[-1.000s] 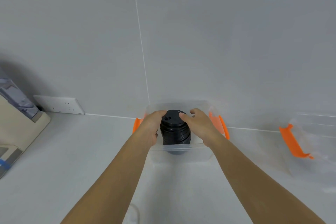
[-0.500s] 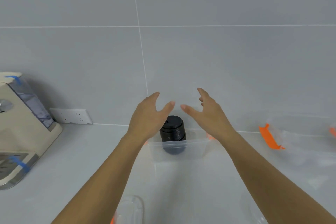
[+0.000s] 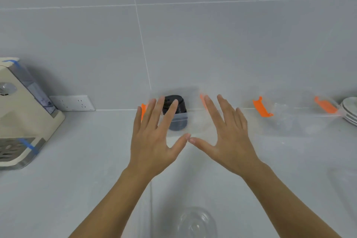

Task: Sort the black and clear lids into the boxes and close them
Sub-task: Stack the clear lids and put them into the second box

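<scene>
Both hands had let go of the black lids (image 3: 174,111) and drawn back toward the body since a second earlier. On the counter (image 3: 77,189), the left box (image 3: 190,120) held that black stack but stood uncovered; the right box (image 3: 293,120) looked empty and open too. Clear lids (image 3: 196,222) waited at the near edge, so roughly half the sorting remained, plus both closures. Left hand (image 3: 154,145) and right hand (image 3: 229,141) hovered spread, palms down, empty, thumb tips almost touching.

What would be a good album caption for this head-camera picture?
Both open hands, left hand and right hand, hover empty before a clear box holding stacked black lids on a grey counter.
</scene>
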`<move>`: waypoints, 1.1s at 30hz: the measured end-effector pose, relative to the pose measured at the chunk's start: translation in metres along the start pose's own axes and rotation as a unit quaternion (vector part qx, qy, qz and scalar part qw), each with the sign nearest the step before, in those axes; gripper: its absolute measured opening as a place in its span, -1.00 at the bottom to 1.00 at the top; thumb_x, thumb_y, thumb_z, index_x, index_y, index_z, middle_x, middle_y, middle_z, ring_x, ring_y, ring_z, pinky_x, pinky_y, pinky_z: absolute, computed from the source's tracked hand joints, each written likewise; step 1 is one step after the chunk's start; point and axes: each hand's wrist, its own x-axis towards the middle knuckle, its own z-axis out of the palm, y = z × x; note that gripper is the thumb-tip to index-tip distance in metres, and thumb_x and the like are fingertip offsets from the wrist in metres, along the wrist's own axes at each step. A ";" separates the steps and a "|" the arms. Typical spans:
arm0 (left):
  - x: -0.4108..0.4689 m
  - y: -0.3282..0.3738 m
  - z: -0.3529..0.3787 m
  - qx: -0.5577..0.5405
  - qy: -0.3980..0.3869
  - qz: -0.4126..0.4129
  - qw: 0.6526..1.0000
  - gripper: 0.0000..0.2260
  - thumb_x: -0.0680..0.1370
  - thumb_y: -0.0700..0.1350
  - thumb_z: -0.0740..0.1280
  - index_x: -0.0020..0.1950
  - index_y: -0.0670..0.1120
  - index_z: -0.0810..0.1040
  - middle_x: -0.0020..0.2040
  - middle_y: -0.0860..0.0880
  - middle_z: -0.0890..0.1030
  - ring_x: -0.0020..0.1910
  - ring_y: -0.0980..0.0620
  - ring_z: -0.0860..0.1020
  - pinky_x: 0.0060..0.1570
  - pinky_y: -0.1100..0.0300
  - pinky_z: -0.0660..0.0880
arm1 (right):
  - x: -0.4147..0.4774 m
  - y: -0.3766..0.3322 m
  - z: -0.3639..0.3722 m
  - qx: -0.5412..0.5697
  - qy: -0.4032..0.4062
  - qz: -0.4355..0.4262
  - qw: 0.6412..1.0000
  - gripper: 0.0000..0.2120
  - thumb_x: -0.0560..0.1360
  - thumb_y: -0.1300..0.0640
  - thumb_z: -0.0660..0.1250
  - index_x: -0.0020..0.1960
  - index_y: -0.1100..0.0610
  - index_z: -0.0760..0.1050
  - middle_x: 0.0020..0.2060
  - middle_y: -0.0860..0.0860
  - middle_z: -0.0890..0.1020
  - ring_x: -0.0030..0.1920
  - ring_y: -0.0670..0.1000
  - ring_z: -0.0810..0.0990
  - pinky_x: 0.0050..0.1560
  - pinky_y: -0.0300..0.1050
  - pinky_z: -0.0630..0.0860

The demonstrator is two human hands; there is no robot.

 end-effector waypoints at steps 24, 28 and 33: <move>-0.193 0.062 0.047 0.057 -0.256 -0.160 0.952 -0.23 0.52 0.35 -0.10 0.42 -0.21 0.39 0.41 -0.17 0.44 0.43 -0.14 0.36 0.42 0.04 0.00 | -0.191 0.026 0.057 0.025 -0.274 0.047 0.960 0.04 0.23 -0.49 0.05 0.49 -0.09 -0.38 0.55 -0.01 -0.17 0.54 0.00 -0.19 0.46 -0.12 -0.24; -0.200 0.066 0.053 0.053 -0.243 -0.198 0.948 -0.23 0.44 0.29 0.06 0.44 -0.25 0.32 0.42 -0.18 0.42 0.46 -0.15 0.30 0.43 0.10 -0.01 | -0.201 0.028 0.068 0.020 -0.296 0.039 0.954 0.06 0.22 -0.49 0.00 0.52 -0.01 -0.30 0.55 -0.07 -0.08 0.54 -0.05 -0.16 0.49 -0.07 -0.20; -0.201 0.071 0.060 -0.014 -0.286 -0.261 0.922 -0.29 0.53 0.14 0.22 0.55 -0.13 0.02 0.52 -0.05 0.24 0.50 -0.02 0.17 0.45 0.13 0.07 | -0.203 0.027 0.074 0.033 -0.301 0.047 0.952 -0.10 0.44 -0.29 0.20 0.54 0.04 -0.22 0.55 -0.08 0.00 0.54 -0.09 -0.12 0.47 -0.09 -0.21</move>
